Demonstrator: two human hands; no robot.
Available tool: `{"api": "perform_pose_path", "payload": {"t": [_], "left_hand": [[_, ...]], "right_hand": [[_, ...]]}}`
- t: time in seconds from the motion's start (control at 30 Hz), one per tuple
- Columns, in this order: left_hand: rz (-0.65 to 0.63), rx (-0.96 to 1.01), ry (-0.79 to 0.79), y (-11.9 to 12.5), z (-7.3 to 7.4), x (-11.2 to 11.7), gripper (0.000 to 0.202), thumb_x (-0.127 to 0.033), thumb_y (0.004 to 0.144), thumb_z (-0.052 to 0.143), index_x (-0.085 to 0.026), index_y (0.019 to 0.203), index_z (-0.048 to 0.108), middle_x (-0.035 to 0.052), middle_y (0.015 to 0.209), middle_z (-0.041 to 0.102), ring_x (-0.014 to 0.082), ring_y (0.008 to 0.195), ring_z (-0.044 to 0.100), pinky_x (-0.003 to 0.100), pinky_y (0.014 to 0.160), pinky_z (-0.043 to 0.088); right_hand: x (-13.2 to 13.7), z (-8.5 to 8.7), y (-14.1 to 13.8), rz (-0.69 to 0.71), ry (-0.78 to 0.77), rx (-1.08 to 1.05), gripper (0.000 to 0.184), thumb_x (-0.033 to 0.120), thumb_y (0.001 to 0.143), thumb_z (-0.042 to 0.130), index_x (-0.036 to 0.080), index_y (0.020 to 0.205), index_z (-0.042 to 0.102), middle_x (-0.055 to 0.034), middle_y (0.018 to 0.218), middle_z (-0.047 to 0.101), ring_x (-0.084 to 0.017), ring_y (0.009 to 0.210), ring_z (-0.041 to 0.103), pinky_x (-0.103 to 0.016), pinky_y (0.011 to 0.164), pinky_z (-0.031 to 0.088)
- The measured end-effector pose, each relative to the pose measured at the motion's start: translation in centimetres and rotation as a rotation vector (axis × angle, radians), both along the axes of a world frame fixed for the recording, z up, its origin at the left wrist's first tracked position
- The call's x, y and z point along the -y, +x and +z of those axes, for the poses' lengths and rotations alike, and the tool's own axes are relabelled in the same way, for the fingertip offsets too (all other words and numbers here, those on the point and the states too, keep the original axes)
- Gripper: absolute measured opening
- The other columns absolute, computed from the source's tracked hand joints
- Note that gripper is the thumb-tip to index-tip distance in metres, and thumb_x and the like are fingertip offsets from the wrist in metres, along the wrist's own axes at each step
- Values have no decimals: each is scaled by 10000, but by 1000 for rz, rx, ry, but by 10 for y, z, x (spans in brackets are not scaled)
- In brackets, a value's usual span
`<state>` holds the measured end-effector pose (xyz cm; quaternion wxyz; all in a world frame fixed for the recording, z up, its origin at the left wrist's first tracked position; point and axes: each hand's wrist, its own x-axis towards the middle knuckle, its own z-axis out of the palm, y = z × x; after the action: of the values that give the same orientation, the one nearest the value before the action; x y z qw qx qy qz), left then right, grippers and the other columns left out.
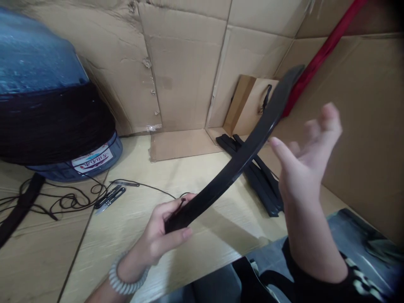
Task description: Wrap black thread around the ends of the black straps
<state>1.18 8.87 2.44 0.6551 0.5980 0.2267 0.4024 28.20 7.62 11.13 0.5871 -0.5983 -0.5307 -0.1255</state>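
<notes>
My left hand [160, 235] is closed around the near end of a long, curved black strip [240, 158], which rises up and to the right over the wooden floor. A thin black thread runs off near that end. My right hand [303, 160] is raised beside the strip's middle, fingers spread and holding nothing. A coiled band sits on my left wrist.
A pile of similar black strips [261, 181] lies on the floor behind. A large spool of black thread [53, 126] stands at left, with loose thread [63, 200] and small snips [110, 197] nearby. Cardboard walls [186, 63] surround the spot; a red pole [322, 54] leans at right.
</notes>
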Motion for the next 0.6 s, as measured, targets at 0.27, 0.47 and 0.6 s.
{"api": "perform_pose_path", "payload": {"t": [0.27, 0.47, 0.6], "left_hand": [[61, -81, 475, 11, 6, 4, 624, -104, 750, 693, -346, 1304, 539, -8, 1246, 642, 128, 1067, 641, 175, 933, 497], [-107, 44, 217, 7, 12, 4, 399, -249, 869, 617, -373, 1248, 601, -5, 1186, 676, 134, 1051, 651, 186, 885, 524], [-140, -91, 85, 9, 8, 3, 270, -394, 814, 669, -204, 991, 742, 36, 746, 707, 107, 621, 617, 169, 524, 473]], "right_hand": [[23, -37, -51, 1190, -427, -714, 397, 351, 957, 498, 276, 1344, 444, -59, 1157, 642, -172, 1028, 640, -363, 941, 506], [16, -36, -64, 1346, -306, -872, 403, 331, 978, 467, 271, 1374, 426, -13, 963, 645, -124, 913, 640, -276, 830, 530], [7, -41, -66, 1355, -276, -838, 464, 391, 958, 499, 282, 1398, 400, -4, 902, 629, -109, 850, 621, -260, 784, 517]]}}
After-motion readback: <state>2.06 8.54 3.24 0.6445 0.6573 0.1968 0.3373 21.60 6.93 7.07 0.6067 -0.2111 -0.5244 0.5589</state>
